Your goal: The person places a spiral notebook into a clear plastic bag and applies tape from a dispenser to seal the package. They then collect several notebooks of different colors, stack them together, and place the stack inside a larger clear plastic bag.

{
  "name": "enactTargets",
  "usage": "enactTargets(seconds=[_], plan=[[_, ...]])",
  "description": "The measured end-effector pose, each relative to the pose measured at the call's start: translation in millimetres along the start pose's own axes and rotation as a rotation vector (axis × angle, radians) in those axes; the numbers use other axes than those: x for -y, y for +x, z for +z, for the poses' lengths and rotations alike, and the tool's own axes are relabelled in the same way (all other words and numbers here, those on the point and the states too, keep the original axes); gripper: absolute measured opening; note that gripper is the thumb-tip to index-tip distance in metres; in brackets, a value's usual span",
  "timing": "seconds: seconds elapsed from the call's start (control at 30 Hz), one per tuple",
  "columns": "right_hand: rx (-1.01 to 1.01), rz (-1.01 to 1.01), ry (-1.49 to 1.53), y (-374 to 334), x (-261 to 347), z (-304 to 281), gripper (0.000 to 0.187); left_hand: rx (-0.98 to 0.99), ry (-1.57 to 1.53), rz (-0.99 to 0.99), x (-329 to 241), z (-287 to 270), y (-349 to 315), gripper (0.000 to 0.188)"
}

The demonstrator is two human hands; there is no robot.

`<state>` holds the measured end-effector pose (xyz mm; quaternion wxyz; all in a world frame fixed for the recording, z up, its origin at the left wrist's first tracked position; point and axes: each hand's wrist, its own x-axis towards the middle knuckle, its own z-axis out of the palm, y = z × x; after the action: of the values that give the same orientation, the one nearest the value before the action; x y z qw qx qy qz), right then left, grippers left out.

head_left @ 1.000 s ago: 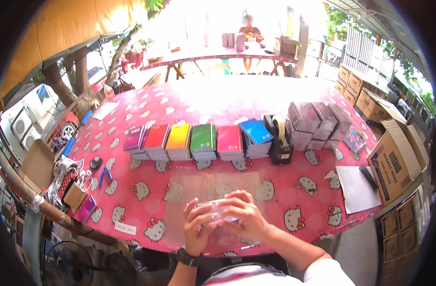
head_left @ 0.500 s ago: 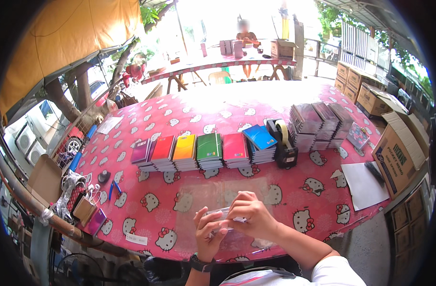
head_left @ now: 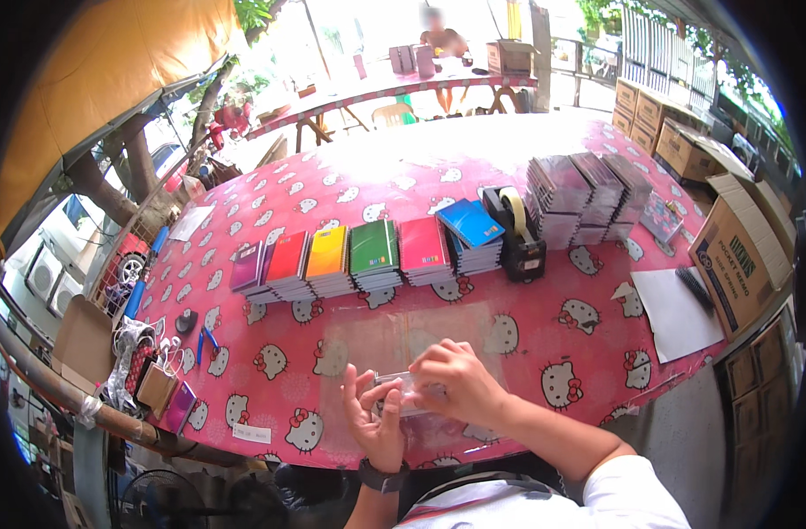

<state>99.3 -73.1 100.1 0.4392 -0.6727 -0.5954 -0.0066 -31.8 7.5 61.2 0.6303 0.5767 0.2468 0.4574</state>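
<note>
Close to the table's near edge, my left hand [head_left: 374, 416] cradles a small pack in clear plastic [head_left: 406, 398] between its thumb and fingers. My right hand [head_left: 458, 381] pinches the plastic at the pack's right side, its fingers bent over it. Much of the pack is hidden by my fingers, and its contents are hard to make out. Under and beyond my hands lies a flat clear plastic sheet [head_left: 359, 331]. Past it runs a row of spiral notebook stacks in purple, red, yellow, green [head_left: 374, 247], pink and blue.
A black tape dispenser [head_left: 519, 247] stands right of the blue notebooks, beside plastic-wrapped stacks [head_left: 561, 198]. White paper [head_left: 676, 313] with a black brush-like object and an open carton [head_left: 742, 256] are at right. Blue pliers [head_left: 206, 344] lie left. Another person [head_left: 442, 40] sits at a far table.
My view has tilted, so the table's things sit higher in the picture. My left fingers have spread a little, and my right hand has come down closer over the pack.
</note>
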Motion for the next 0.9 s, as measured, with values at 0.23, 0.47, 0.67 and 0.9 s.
enactTargets(seconds=[0.23, 0.47, 0.67, 0.9], plan=[[0.398, 0.375, 0.459, 40.0, -23.7, -8.1, 0.024, 0.129, 0.832, 0.589, -19.5, -5.0, -30.4, 0.059], [0.339, 0.414, 0.582, 40.3, -49.6, -18.4, 0.015, 0.39, 1.249, 0.632, -16.6, 0.9, -32.6, 0.058], [-0.821, 0.506, -0.029, 9.9, -199.0, -112.9, 0.022, 0.332, 1.156, 0.57, -4.9, 12.8, -32.4, 0.056], [-0.51, 0.941, -0.068, 32.5, -237.9, -111.5, 0.039, 0.29, 1.185, 0.499, -9.0, 13.4, -36.0, 0.053]])
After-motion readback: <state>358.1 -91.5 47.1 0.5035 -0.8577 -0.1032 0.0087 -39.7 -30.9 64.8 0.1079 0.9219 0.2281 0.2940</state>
